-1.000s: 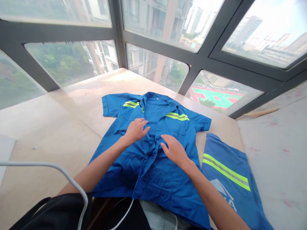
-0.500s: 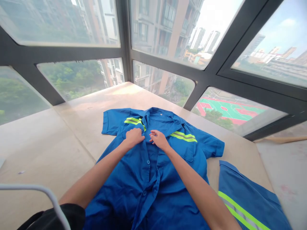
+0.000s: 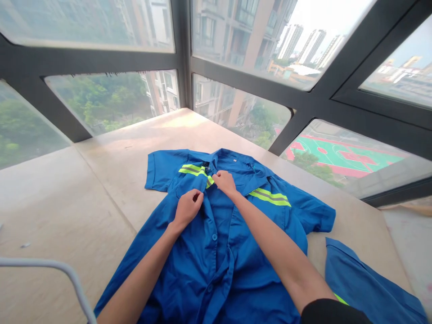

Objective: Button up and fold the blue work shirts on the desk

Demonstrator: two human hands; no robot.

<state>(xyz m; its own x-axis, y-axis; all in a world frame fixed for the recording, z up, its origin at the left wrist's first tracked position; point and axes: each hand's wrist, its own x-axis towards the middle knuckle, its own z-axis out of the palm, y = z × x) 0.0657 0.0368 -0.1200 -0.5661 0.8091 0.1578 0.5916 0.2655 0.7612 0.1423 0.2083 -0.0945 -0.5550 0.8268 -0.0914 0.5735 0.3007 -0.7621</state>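
A blue short-sleeved work shirt (image 3: 259,256) lies spread front up, its collar pointing away from me and its front hanging open. Yellow-green and grey reflective bands cross both sides of the chest. My left hand (image 3: 189,208) is closed in a pinch on the left front of the shirt, below the band. Slightly higher, my right hand (image 3: 225,182) pinches the same front's edge where the band ends, near the collar. A button (image 3: 214,237) shows on the front edge below my hands. The fingertips partly hide the cloth between them.
Another blue garment (image 3: 367,279) with a yellow-green stripe lies at the lower right. A white cable or tube (image 3: 64,270) curves in at lower left. The pale ledge (image 3: 91,216) meets dark-framed windows (image 3: 184,67) behind the shirt. A small scrap (image 3: 25,245) lies at left.
My right hand has moved up to the band's end and closed on the cloth there. My left hand has shifted lower along the front. The view has tilted slightly.
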